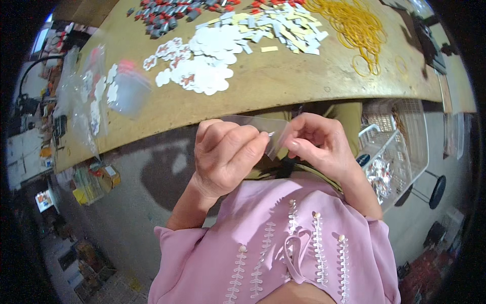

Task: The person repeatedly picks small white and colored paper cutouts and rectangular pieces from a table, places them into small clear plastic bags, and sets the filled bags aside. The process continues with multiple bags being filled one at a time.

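Between my two hands, above my lap and just in front of the table edge, is a small clear plastic bag (277, 144). My left hand (225, 154) is closed on the bag's left side, its thumb and forefinger pinched together. A small whitish piece shows at those fingertips, too small to name. My right hand (324, 144) has curled fingers gripping the bag's right edge. Whatever lies behind the left fingers is hidden.
On the table (283, 83) lie white die-cut cards (202, 71), grey and yellow strips (293, 33), yellow rubber bands (359, 30), dark-and-red small parts (167, 15) and clear bags (131, 88). To my right stands a white plastic basket (405, 147) with shiny packets (378, 175).
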Tool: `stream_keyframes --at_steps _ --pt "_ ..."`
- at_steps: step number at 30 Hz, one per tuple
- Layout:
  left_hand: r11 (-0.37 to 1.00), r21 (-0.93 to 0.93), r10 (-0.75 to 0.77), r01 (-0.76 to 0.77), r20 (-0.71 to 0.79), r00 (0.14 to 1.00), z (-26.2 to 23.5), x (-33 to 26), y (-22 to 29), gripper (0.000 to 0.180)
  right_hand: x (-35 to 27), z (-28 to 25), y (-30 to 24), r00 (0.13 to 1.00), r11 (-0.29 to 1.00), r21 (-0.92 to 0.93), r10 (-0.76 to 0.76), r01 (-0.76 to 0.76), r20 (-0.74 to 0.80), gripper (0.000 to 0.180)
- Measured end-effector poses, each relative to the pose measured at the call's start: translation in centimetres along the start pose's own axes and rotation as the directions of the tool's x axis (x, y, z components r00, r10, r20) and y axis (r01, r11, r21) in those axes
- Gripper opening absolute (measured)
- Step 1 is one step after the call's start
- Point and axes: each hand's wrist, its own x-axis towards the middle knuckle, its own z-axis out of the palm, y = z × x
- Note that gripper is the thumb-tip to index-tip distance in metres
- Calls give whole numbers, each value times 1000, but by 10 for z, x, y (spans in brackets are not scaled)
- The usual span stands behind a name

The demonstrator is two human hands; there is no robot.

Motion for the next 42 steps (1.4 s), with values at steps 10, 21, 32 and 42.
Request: stream_keyframes --at_steps 10,21,32,42 --pt "945 -237 -210 225 88 974 45 16 5 28 -21 -19 5 990 949 283 133 -141 48 21" --pt "791 -387 -391 474 277 878 60 28 34 14 -12 -4 16 947 984 175 25 33 -319 23" --pt "723 -382 -515 575 257 818 66 24 41 12 -22 -11 18 960 976 145 188 -160 -209 25" --pt "932 -304 -121 198 256 959 47 -2 18 15 -14 -15 13 844 793 -510 -492 334 -213 17"
